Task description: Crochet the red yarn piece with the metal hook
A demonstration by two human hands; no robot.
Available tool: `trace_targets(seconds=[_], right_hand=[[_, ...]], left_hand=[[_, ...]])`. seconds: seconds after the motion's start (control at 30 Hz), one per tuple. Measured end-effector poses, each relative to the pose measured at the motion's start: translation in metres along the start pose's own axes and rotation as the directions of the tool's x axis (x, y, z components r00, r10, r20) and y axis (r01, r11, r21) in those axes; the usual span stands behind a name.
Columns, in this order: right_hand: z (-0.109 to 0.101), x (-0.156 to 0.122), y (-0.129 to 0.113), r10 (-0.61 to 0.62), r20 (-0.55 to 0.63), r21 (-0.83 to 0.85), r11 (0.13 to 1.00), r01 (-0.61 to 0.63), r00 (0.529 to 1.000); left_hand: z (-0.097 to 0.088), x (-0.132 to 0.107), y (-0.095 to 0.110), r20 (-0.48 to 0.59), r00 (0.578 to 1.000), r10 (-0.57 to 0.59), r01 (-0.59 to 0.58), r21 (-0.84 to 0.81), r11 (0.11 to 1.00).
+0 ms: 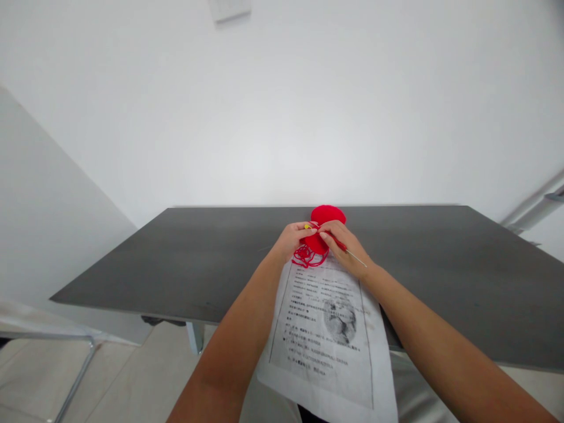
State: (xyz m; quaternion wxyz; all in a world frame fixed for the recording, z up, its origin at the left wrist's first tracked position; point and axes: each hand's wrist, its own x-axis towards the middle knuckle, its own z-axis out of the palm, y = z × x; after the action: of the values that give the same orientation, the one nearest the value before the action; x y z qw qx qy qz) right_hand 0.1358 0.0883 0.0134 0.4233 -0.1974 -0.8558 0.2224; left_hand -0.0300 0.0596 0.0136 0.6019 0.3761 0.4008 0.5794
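Note:
Between my two hands is a red crochet piece (pixel 315 244), with a small yellow marker (pixel 307 227) near its upper left edge. My left hand (pixel 293 239) is closed, pinching the piece's left side. A red crochet hook (pixel 356 258) is gripped in my right hand (pixel 342 242), its thin metal end slanting down toward the wrist. The fingertips of both hands nearly meet at the work, so the hook's working tip is hidden. Just beyond them rests a ball of red yarn (pixel 328 212). Loose red yarn (pixel 305 257) lies tangled below my left hand.
A printed paper sheet (pixel 308 364) with text and a round picture lies under my forearms, hanging over the near edge of the dark table (pixel 211 258). Behind the table stands a white wall (pixel 264 117). A metal-framed item (pixel 79 376) is at the lower left.

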Motion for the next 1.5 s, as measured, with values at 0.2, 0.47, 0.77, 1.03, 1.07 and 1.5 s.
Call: trace_targets(seconds=[0.2, 0.47, 0.77, 1.03, 1.07, 1.5], right_hand=[[-0.0009, 0.0003, -0.0008, 0.022, 0.011, 0.003, 1.000, -0.022, 1.000], [-0.0019, 0.0007, -0.0013, 0.015, 0.013, 0.003, 1.000, -0.015, 1.000], [-0.0006, 0.0001, -0.0019, 0.107, 0.028, 0.041, 0.993, -0.108, 0.994], [-0.0014, 0.0009, -0.0033, 0.162, 0.028, 0.052, 0.985, -0.163, 0.986], [-0.0014, 0.0010, -0.0034, 0.158, 0.029, 0.053, 0.986, -0.159, 0.987], [-0.0008, 0.0012, -0.0023, 0.107, 0.018, 0.039, 0.993, -0.108, 0.994]], left_hand=[[-0.0015, 0.0022, -0.0016, -0.023, 0.998, 0.054, -0.053, 0.079, 0.996], [-0.0036, 0.0026, -0.0024, 0.004, 0.993, 0.114, -0.114, 0.153, 0.982], [-0.0033, 0.0004, -0.0013, -0.026, 0.980, 0.199, -0.176, 0.370, 0.912], [-0.0063, 0.0051, -0.0054, -0.027, 0.962, 0.273, -0.226, 0.490, 0.842], [-0.0060, 0.0053, -0.0057, -0.030, 0.960, 0.278, -0.227, 0.497, 0.838], [-0.0072, 0.0038, -0.0028, -0.022, 0.937, 0.348, -0.263, 0.611, 0.747]])
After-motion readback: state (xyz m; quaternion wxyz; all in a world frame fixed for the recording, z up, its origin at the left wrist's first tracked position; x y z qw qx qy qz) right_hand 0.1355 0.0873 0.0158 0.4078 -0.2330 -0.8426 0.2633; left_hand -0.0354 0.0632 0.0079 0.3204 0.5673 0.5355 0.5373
